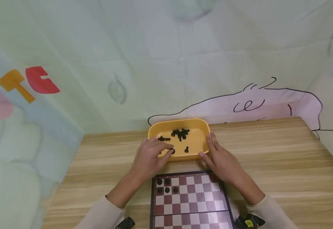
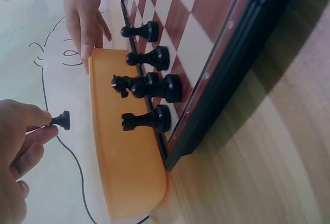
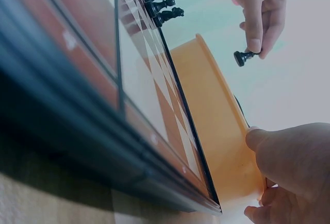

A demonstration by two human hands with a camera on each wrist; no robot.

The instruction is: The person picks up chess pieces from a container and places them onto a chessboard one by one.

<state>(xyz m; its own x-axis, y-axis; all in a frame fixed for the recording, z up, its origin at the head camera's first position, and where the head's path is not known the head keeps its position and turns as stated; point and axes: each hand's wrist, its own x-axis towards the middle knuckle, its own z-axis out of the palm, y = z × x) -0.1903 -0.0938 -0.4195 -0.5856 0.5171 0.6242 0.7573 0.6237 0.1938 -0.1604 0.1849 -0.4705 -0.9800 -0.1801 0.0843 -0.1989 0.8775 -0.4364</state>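
Observation:
My left hand [image 1: 147,158] pinches a small black chess piece [image 2: 63,120] between thumb and fingertips, above the front left of a yellow plastic tray [image 1: 195,124]. The piece hangs base outward, its top hidden by the fingers. On the tray's right end, my right hand [image 1: 223,160] grips the wall, thumb at the front rim, as the right wrist view also shows. Inside the tray lie a heap of black chess pieces [image 1: 180,134], another piece [image 1: 164,138] at the left and a pawn [image 1: 186,149] near the front.
In front of the tray lies a chessboard [image 1: 188,190] with a dark frame. Its far left corner holds black pieces standing upright: a rook [image 2: 147,121], a knight [image 2: 122,84] and pawns [image 2: 149,58]. The wooden table [image 1: 103,159] meets a printed cloth backdrop [image 1: 126,79] behind.

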